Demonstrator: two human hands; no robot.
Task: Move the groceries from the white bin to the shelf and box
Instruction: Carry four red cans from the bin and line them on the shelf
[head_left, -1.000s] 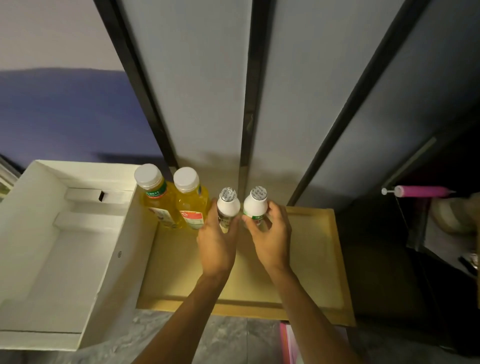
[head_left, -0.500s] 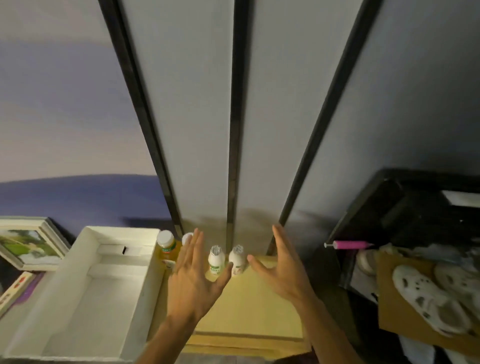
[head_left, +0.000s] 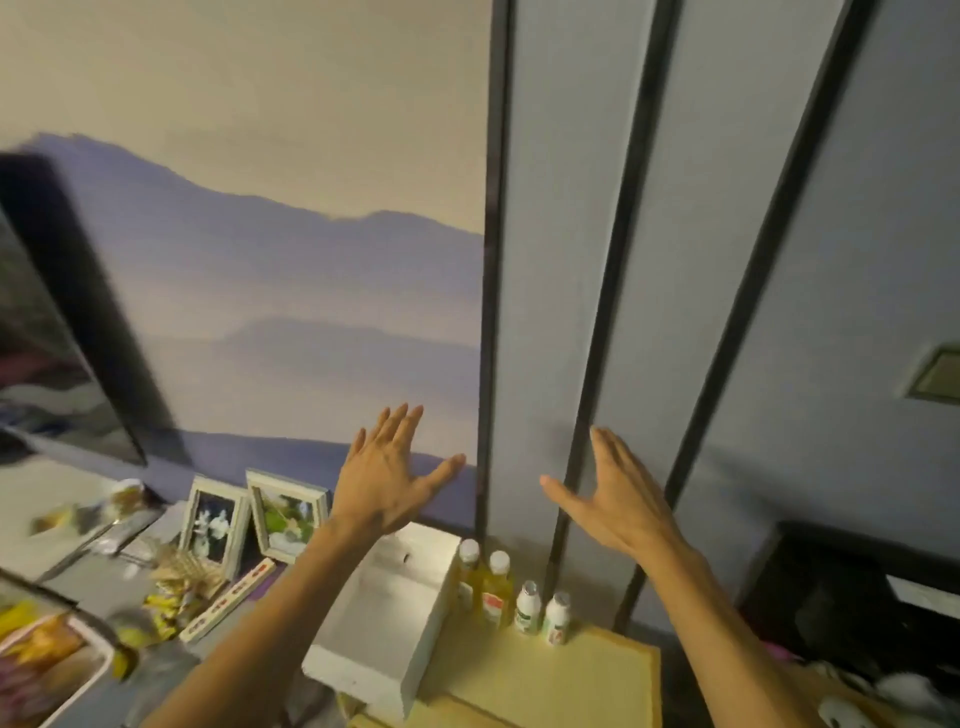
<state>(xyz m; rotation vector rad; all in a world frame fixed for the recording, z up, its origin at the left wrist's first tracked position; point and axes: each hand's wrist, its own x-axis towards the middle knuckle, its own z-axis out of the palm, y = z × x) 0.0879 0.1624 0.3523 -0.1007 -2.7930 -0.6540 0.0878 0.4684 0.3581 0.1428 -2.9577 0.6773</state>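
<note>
Our hands have lifted well clear of the bottles, and our view has swung left and up. Our left hand (head_left: 387, 483) and right hand (head_left: 618, 499) hang before the wall, fingers straight and spread, holding nothing. Below them, two small white plastic bottles with silver caps (head_left: 527, 608) stand upright side by side on the pale yellow wooden shelf top (head_left: 571, 680). Just left of them stand two yellow-filled bottles with white caps (head_left: 496, 587), close against the open white cardboard box (head_left: 384, 613). At the lower left edge we see the white bin (head_left: 106, 660) holding bright packets, too blurred to tell apart. Two white-framed photographs (head_left: 285, 519) stand by the wall.
</note>
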